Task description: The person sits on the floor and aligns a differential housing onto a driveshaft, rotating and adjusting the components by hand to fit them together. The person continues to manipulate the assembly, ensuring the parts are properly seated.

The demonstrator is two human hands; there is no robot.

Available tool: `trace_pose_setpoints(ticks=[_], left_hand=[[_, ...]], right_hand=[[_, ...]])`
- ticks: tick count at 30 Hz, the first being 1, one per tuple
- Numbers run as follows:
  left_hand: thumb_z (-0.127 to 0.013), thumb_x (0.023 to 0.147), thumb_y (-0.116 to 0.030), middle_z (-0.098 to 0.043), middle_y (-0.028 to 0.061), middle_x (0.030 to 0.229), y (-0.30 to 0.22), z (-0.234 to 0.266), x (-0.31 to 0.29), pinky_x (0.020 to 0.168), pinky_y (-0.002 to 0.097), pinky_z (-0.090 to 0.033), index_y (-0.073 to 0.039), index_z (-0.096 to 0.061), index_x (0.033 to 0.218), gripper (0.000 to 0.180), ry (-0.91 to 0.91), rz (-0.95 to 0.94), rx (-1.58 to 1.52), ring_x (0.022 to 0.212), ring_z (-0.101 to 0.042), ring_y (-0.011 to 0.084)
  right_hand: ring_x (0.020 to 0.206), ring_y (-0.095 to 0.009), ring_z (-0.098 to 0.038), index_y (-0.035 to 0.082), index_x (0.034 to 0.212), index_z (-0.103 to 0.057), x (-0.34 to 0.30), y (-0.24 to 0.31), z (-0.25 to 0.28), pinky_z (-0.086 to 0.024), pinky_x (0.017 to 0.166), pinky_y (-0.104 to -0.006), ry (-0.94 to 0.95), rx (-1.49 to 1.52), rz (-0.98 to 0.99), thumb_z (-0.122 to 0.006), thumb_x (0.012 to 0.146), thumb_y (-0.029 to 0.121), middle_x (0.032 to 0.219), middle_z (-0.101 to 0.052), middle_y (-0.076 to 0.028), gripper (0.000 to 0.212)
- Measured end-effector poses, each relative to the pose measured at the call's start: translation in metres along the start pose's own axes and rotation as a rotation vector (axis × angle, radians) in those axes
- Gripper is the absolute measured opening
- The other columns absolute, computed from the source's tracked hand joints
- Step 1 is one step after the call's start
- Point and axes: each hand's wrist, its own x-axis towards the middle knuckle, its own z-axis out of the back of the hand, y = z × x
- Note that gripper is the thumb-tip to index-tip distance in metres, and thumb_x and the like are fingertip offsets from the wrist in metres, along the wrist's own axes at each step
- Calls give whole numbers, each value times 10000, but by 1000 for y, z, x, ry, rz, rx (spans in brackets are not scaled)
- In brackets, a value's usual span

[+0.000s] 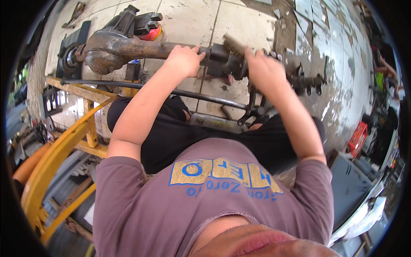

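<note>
A rusty vehicle axle housing (147, 49) lies across in front of me, its bulging round casing on the left and a dark hub assembly on the right. My left hand (185, 61) grips the tube near its middle, fingers over the top. My right hand (266, 72) is closed on a wire brush (233, 45), whose bristles face the dark bracket (220, 53) at the tube's right part. Some blur shows around the brush and the hub. My right index finger lies along the brush; its other fingers are partly hidden.
A long dark rod (205, 98) runs between the axle and my legs. Yellow metal framing (64, 162) stands at left, with another person's arm (32, 162) beyond it. A red-rimmed container (152, 33) sits behind the axle. A red crate (357, 138) and grey cabinet (355, 175) are at right.
</note>
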Motion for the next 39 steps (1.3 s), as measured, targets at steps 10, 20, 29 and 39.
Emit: trace_pose_setpoints(ticks=[10, 20, 29, 39], left_hand=[[-843, 877, -477, -401, 115, 1753, -1, -1, -5, 1207, 488, -464, -232, -459, 1673, 917, -2, -12, 45, 1520, -518, 299], [-842, 869, -462, -389, 123, 1757, -4, 6, -5, 1224, 485, -454, -218, -436, 1684, 942, -19, -40, 75, 1549, -483, 296], [-797, 903, -454, -394, 146, 1747, -6, -10, -8, 1202, 464, -487, -188, -439, 1678, 894, -71, -43, 127, 1528, -502, 314], [-769, 947, -482, -256, 149, 1806, -3, -1, 1, 1208, 475, -492, -285, -447, 1680, 825, -45, -10, 189, 1532, -502, 334]], right_hand=[[883, -373, -781, 78, 1547, -566, 9, 3, 1, -639, 762, -472, -161, 98, 40, -639, 944, 33, 1106, -687, -207, 609], [904, -393, -795, 38, 1453, -627, 11, -14, -21, -652, 777, -463, -245, 127, -38, -619, 978, 88, 1111, -709, -228, 477], [889, -356, -806, -37, 1405, -634, -20, -16, -2, -660, 750, -410, -300, 110, 133, -744, 965, 204, 1081, -761, -274, 513], [875, -391, -787, -34, 1158, -722, -20, -29, -8, -637, 745, -489, -148, 112, 61, -678, 944, 175, 942, -765, -214, 303]])
